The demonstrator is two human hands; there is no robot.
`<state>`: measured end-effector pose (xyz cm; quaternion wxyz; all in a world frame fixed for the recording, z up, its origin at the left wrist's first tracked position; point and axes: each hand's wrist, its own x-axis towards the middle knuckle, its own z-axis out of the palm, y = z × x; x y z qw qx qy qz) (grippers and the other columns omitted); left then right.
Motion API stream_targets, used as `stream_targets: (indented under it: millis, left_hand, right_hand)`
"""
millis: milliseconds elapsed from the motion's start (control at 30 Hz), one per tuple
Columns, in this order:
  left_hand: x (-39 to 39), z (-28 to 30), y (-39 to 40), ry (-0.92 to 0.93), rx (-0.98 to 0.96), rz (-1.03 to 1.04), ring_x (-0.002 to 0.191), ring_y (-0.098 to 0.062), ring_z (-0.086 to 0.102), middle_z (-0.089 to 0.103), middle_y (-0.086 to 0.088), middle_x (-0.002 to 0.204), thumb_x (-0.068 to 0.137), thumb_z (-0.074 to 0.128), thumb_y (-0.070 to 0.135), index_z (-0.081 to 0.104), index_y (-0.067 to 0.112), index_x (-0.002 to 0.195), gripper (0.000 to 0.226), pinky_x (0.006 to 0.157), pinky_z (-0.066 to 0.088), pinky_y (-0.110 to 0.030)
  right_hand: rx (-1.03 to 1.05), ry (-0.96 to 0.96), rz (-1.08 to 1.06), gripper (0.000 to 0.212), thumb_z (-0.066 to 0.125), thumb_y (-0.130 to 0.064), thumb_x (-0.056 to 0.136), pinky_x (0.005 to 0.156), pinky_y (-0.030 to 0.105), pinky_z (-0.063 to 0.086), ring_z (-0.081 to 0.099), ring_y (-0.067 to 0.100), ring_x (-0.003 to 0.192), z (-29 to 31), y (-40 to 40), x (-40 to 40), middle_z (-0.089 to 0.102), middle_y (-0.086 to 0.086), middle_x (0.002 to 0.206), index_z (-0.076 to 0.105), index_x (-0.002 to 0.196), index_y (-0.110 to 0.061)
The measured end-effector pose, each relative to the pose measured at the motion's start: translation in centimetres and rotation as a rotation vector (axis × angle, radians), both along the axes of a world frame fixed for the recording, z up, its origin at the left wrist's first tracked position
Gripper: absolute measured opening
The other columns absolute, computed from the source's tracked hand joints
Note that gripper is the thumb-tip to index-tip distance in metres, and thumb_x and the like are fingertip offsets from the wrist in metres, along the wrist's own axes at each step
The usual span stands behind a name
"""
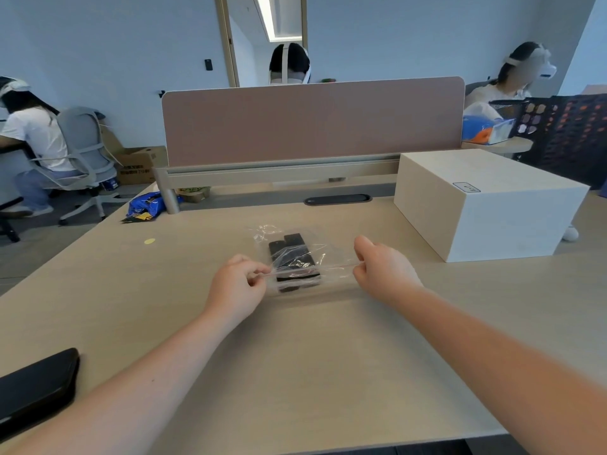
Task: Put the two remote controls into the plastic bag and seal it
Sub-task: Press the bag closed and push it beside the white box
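Observation:
A clear plastic bag (331, 257) lies on the desk (295, 356) in the middle. Two black remote controls (289, 254) lie side by side inside it, pointing away from me. My left hand (238, 284) pinches the near left corner of the bag's mouth between thumb and fingers. At the near right corner, my right hand (382, 266) pinches the same edge. The mouth strip is stretched taut between both hands, just above the desk. Whether the strip is pressed closed is too faint to tell.
A large white box (486, 205) stands on the desk at the right. A black flat object (36, 385) lies at the near left edge. A pink divider panel (312, 123) closes off the far side. A yellow dot sticker (149, 241) sits far left. Three people sit beyond.

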<state>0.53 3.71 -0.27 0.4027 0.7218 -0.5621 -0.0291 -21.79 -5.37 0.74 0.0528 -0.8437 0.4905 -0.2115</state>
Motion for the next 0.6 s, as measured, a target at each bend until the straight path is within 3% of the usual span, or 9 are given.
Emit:
stream_targets:
  millis: [67,133,233,333,433,533,600]
  left_hand:
    - [-0.2,0.0,0.1,-0.012,0.01,0.026,0.059,-0.013,0.048,0.052,0.003,0.076,0.076,0.06,0.001,0.074,0.012,0.084,0.02,0.06,0.037,-0.022]
    - [-0.2,0.0,0.1,0.019,-0.002,0.018,0.058,-0.007,0.05,0.055,0.004,0.077,0.075,0.062,0.002,0.074,0.016,0.08,0.019,0.057,0.036,-0.01]
    - [0.1,0.0,0.4,0.213,-0.033,-0.087,0.064,-0.001,0.063,0.064,0.01,0.079,0.074,0.067,0.002,0.07,0.029,0.073,0.027,0.061,0.043,-0.001]
    - [0.5,0.2,1.4,0.355,0.01,-0.25,0.076,0.002,0.066,0.065,0.008,0.093,0.071,0.076,0.003,0.071,0.014,0.094,0.027,0.074,0.048,0.0]
    - [1.2,-0.1,2.1,0.164,0.088,-0.29,0.076,0.007,0.064,0.062,0.009,0.096,0.074,0.072,0.001,0.068,0.007,0.106,0.033,0.08,0.05,-0.006]
    - [1.6,-0.5,2.7,-0.204,0.037,-0.146,0.078,-0.008,0.059,0.07,0.003,0.087,0.08,0.067,0.011,0.074,0.013,0.091,0.013,0.074,0.045,-0.018]
    - [1.4,-0.7,2.9,-0.285,-0.039,-0.128,0.087,-0.012,0.052,0.073,0.001,0.083,0.081,0.064,0.017,0.074,0.014,0.084,0.011,0.066,0.04,-0.02]
  right_hand:
    - [0.058,-0.002,0.029,0.007,0.044,-0.002,0.08,0.058,0.033,0.037,0.051,0.033,0.074,0.3,0.1,0.1,0.054,0.015,0.079,0.045,0.085,-0.008]
    - [0.08,0.027,0.046,0.018,0.044,-0.002,0.082,0.064,0.031,0.041,0.054,0.032,0.082,0.4,0.1,0.1,0.062,0.017,0.091,0.06,0.091,-0.005]
    - [0.089,0.007,0.049,0.027,0.044,-0.005,0.084,0.075,0.033,0.051,0.058,0.032,0.089,0.5,0.0,0.0,0.066,0.015,0.099,0.07,0.091,-0.005]
    - [0.138,-0.102,0.022,0.03,0.044,-0.007,0.085,0.087,0.037,0.052,0.06,0.031,0.098,0.9,0.2,0.0,0.067,0.013,0.105,0.071,0.096,-0.007]
    - [0.182,-0.124,-0.064,0.031,0.04,-0.009,0.085,0.074,0.033,0.054,0.061,0.03,0.089,1.4,0.4,0.0,0.069,0.01,0.097,0.07,0.093,-0.009]
    - [0.177,-0.014,-0.183,0.026,0.039,-0.015,0.083,0.055,0.024,0.043,0.058,0.03,0.074,1.7,0.9,0.0,0.065,0.008,0.08,0.065,0.083,-0.01]
    - [0.14,0.06,-0.193,0.024,0.039,-0.018,0.083,0.055,0.024,0.04,0.055,0.029,0.073,1.7,1.3,0.3,0.06,0.005,0.079,0.062,0.083,-0.011]
